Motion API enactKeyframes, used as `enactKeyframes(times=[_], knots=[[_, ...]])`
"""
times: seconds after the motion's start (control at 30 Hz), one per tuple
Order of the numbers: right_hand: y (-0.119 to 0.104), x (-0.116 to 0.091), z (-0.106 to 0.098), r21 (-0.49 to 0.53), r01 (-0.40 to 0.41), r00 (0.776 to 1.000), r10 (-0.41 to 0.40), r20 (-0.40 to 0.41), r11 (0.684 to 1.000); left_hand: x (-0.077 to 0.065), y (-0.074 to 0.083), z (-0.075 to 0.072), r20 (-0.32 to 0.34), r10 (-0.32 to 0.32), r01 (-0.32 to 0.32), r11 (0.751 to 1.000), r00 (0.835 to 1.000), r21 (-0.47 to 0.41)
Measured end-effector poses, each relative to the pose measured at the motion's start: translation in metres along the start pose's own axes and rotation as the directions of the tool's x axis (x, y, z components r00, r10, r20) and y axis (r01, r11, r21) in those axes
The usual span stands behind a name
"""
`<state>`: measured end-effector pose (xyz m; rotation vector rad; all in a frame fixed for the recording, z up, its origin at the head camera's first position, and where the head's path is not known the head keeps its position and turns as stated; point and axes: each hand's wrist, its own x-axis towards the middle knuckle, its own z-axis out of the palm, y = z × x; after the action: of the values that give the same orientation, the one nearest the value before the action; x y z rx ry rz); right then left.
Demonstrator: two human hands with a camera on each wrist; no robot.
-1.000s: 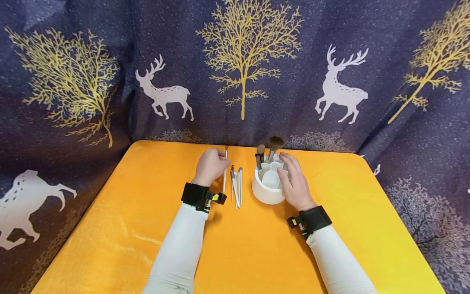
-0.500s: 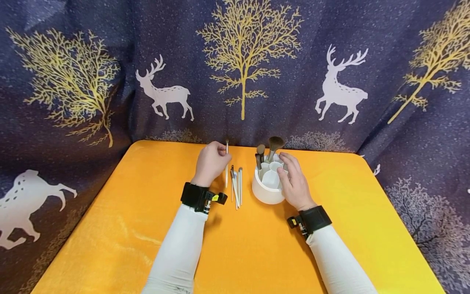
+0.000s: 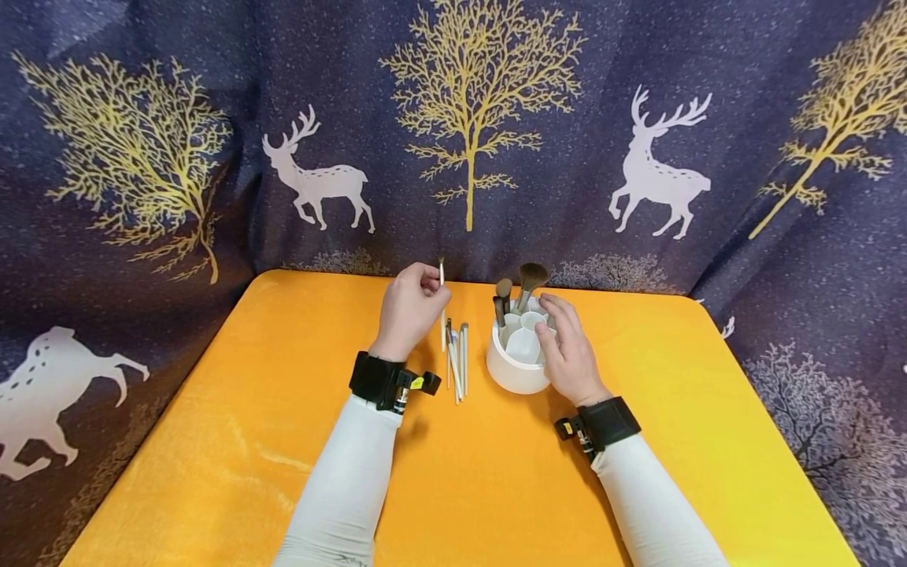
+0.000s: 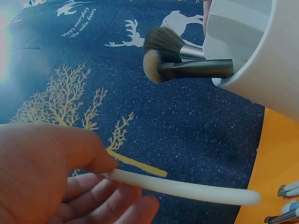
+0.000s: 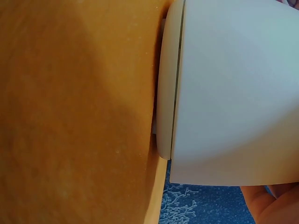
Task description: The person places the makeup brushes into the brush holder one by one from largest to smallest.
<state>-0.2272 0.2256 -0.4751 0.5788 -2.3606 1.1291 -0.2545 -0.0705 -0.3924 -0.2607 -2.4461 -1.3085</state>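
Observation:
My left hand [image 3: 411, 313] pinches a makeup brush [image 3: 442, 327] by its pale handle, bristles up. In the left wrist view the thumb and fingers meet on that white handle [image 4: 187, 189]. To its right stands a round white brush holder [image 3: 516, 374] with inner compartments. A large fluffy brush [image 3: 532, 276], a rounder one [image 3: 504, 288] and a small dark one [image 3: 499, 313] lean in it. My right hand [image 3: 572, 358] holds the holder's right side, thumb near the rim. The right wrist view shows mostly the holder's wall [image 5: 238, 93], with a few fingers [image 5: 266, 203] beyond it.
Several slim brushes [image 3: 456, 366] lie side by side on the orange tablecloth [image 3: 489, 472], between the left hand and the holder. A dark blue curtain [image 3: 411, 197] with deer and trees hangs right behind the table's far edge.
My left hand has lifted the pinched brush up and slightly away, its bristle end rising past the table's far edge. The right hand and the holder have stayed in place.

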Motion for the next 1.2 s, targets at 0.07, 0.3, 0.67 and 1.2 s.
enactKeyframes(times=[0.07,0.3,0.67,1.2], knots=[[0.000,0.000,0.000,0.001,0.000,1.000,0.000,0.000,1.000,0.000,0.002,0.000,-0.008,0.018,-0.018,1.000,1.000,-0.010],[0.002,0.001,0.001,-0.005,0.003,1.000,-0.003,0.000,1.000,-0.003,0.009,0.003,-0.024,0.084,-0.084,0.996,0.996,-0.016],[0.002,0.000,0.001,-0.005,0.001,1.000,-0.001,-0.001,1.000,-0.007,0.019,0.006,-0.027,0.154,-0.155,0.986,0.988,-0.061],[0.000,0.000,0.001,-0.001,0.000,1.000,0.000,-0.004,1.000,-0.013,0.033,0.012,-0.013,0.272,-0.272,0.958,0.962,-0.094]])
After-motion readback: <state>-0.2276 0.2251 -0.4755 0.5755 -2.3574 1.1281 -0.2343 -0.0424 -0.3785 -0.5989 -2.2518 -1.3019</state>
